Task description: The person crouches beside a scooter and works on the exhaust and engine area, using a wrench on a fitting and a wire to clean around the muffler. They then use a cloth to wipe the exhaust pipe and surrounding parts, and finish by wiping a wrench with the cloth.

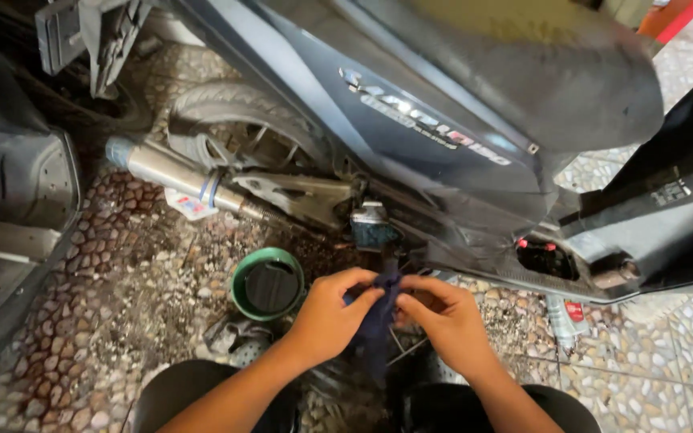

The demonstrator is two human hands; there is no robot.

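A dark blue-grey scooter (443, 120) with a chrome exhaust pipe (178, 176) stands over a stained pebbled floor (106, 321), where a green-rimmed round drain pan (267, 285) already holds dark fluid. In front of it the left hand (326, 317) and right hand (447, 317) meet, both pinching a dark blue cloth rag (378, 321). Draining seems done or nearly so; refilling apparently remains.

Dark navy cloth (376, 321), crumpled and limp, lower centre of frame. Top bunched and pinched between fingertips of both hands, rest hanging straight down in a narrow fold toward the bottom edge. Off the floor, just below the scooter's underside.
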